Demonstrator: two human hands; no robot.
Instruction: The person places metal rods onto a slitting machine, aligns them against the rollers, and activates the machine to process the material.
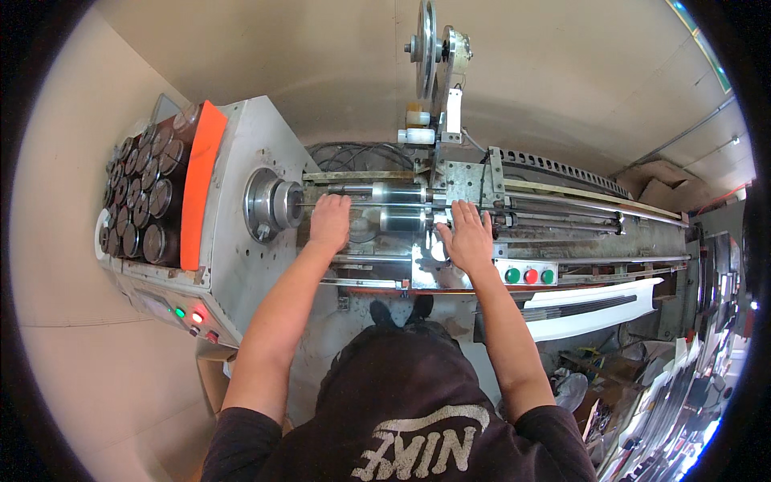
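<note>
Hiding part of the thin metal rod point(367, 206), the left hand point(330, 223) sits over it just right of the round chuck point(287, 204). Its fingers are bent & close together, thumb not clear, so can't tell if they're pinching the rod or only resting on it. Right hand point(470, 237) is palm down by the carriage plate point(474, 178), fingers nearly straight & slightly apart, thumb out to the left; undersides hidden, so contact w/ the rod is hard to confirm. Rod's left tip is out of sight at the chuck; past the right hand, can't pick it out from the other bars. Dark lens rim cuts off the clutter on the far right.

Rod looks straight, v. slim, greyish; runs left to right btwn two shiny cylinders point(399, 195), one on its far side, one near.

Re fingers: rod crosses at the far end of the left hand, under or beside the fingertips; right fingertips reach about its line, just right of the cylinders. Stretch btwn the hands is bare. Near right: push buttons point(531, 275) (green, red, green) & a white tray point(580, 322) w/ dark rods point(586, 306).
</note>
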